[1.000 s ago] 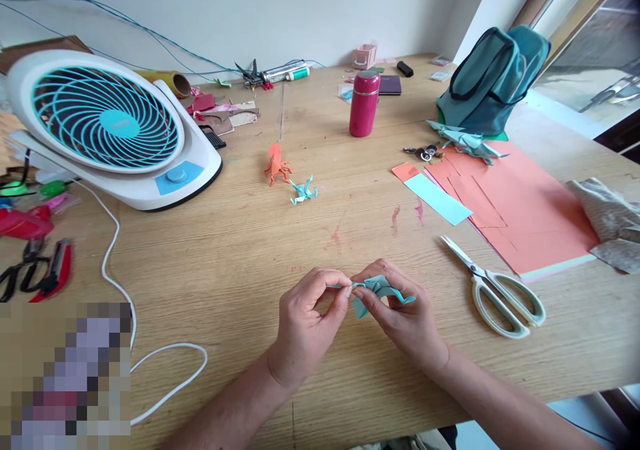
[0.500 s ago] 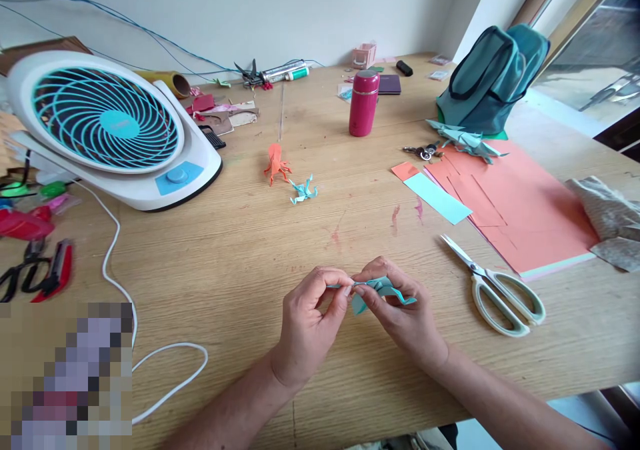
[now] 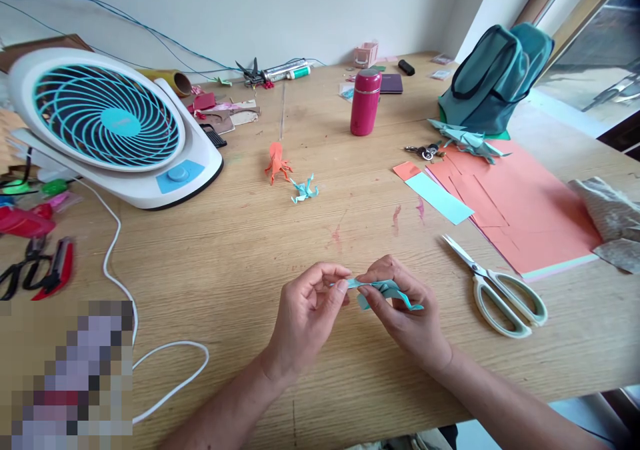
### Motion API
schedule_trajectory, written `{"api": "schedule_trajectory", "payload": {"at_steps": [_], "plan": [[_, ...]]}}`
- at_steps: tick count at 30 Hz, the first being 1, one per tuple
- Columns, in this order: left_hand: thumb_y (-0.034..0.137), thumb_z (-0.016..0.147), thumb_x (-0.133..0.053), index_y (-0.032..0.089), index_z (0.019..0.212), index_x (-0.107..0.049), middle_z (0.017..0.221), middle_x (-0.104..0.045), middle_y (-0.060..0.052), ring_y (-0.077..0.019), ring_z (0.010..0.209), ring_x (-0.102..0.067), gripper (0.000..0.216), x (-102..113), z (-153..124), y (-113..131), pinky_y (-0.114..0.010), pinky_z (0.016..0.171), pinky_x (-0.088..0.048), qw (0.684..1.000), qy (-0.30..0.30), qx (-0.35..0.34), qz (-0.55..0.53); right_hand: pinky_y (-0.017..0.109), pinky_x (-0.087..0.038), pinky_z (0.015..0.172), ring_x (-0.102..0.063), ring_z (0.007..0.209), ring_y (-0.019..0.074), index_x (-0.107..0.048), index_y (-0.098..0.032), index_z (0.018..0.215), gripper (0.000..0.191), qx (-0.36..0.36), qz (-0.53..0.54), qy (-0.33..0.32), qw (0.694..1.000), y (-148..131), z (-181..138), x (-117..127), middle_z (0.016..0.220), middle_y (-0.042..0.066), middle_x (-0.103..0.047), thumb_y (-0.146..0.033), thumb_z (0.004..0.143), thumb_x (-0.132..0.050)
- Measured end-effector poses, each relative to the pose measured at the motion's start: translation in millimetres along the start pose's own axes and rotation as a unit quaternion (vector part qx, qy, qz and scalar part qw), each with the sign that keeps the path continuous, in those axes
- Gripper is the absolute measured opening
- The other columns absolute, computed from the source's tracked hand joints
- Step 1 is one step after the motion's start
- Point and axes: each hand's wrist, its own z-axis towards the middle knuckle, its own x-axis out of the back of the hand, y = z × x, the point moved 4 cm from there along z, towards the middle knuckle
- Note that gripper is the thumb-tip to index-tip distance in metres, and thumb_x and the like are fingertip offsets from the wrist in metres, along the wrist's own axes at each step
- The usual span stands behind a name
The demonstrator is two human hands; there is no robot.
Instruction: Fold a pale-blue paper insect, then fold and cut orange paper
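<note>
Between my hands, just above the wooden table, is a folded light-blue paper piece (image 3: 389, 290) with thin curling arms. My left hand (image 3: 311, 317) pinches its left tip between thumb and index finger. Its body is held by my right hand (image 3: 413, 317), thumb below and fingers over the top, so part of the paper is hidden. Beyond my hands stand a small light-blue origami figure (image 3: 304, 189) and an orange origami figure (image 3: 277, 163), side by side. Scissors (image 3: 500, 293) with pale handles lie to the right of my right hand.
Orange paper sheets (image 3: 540, 203) and a light-blue strip (image 3: 440, 198) lie at the right, near keys (image 3: 424, 151) and a teal bag (image 3: 490, 83). A magenta flask (image 3: 365, 103) stands behind. At left are a fan (image 3: 120, 123) and its white cord (image 3: 113, 257).
My hands have drawn slightly apart, and more of the strip between their fingertips shows. Both hands keep hold of the paper piece.
</note>
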Motion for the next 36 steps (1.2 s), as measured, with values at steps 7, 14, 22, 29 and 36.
{"api": "schedule_trajectory", "payload": {"at_steps": [7, 14, 22, 29, 36], "plan": [[0.019, 0.081, -0.063, 0.016, 0.071, -0.072, 0.064, -0.069, -0.002, -0.013, 0.058, -0.063, 0.014, 7, 11, -1, -0.021, 0.056, -0.057, 0.993, -0.076, 0.08, 0.037, 0.031, -0.049, 0.066, -0.06, 0.076, 0.0174, -0.071, -0.024, 0.097, 0.013, 0.022, -0.034, -0.086, 0.996, 0, 3, 0, 0.082, 0.003, -0.063, -0.016, 0.092, -0.062], [0.014, 0.075, -0.062, 0.016, 0.063, -0.071, 0.057, -0.065, 0.0, -0.0105, 0.053, -0.057, 0.015, 12, 14, 0, -0.017, 0.048, -0.043, 0.988, -0.097, 0.056, 0.104, 0.032, -0.049, 0.067, -0.06, 0.076, 0.0175, -0.071, -0.024, 0.097, 0.011, 0.013, -0.013, -0.113, 0.993, 3, 4, 0, 0.082, 0.003, -0.064, -0.018, 0.093, -0.063], [0.012, 0.077, -0.058, 0.015, 0.065, -0.068, 0.061, -0.065, 0.001, -0.0099, 0.056, -0.057, 0.015, 10, 9, 7, -0.018, 0.054, -0.044, 0.984, -0.096, 0.018, 0.151, 0.031, -0.048, 0.067, -0.06, 0.077, 0.0171, -0.071, -0.025, 0.098, 0.014, 0.01, 0.001, -0.11, 0.994, 2, 4, -1, 0.085, 0.003, -0.064, -0.015, 0.093, -0.062], [0.008, 0.082, -0.058, 0.016, 0.066, -0.061, 0.06, -0.058, 0.004, -0.0074, 0.056, -0.05, 0.018, 7, 7, 16, -0.019, 0.056, -0.038, 0.967, -0.089, -0.097, 0.216, 0.029, -0.045, 0.066, -0.057, 0.076, 0.0157, -0.068, -0.023, 0.093, 0.015, -0.002, -0.009, -0.108, 0.994, -1, 5, -2, 0.084, 0.002, -0.062, -0.011, 0.093, -0.059], [0.008, 0.088, -0.056, 0.018, 0.078, -0.063, 0.068, -0.061, 0.004, -0.0066, 0.061, -0.055, 0.016, 5, 4, 13, -0.018, 0.061, -0.042, 0.956, -0.073, -0.139, 0.247, 0.027, -0.042, 0.065, -0.054, 0.074, 0.0147, -0.064, -0.021, 0.089, 0.011, -0.033, -0.017, -0.097, 0.995, 1, 6, 0, 0.083, 0.001, -0.058, -0.011, 0.092, -0.06]]}}
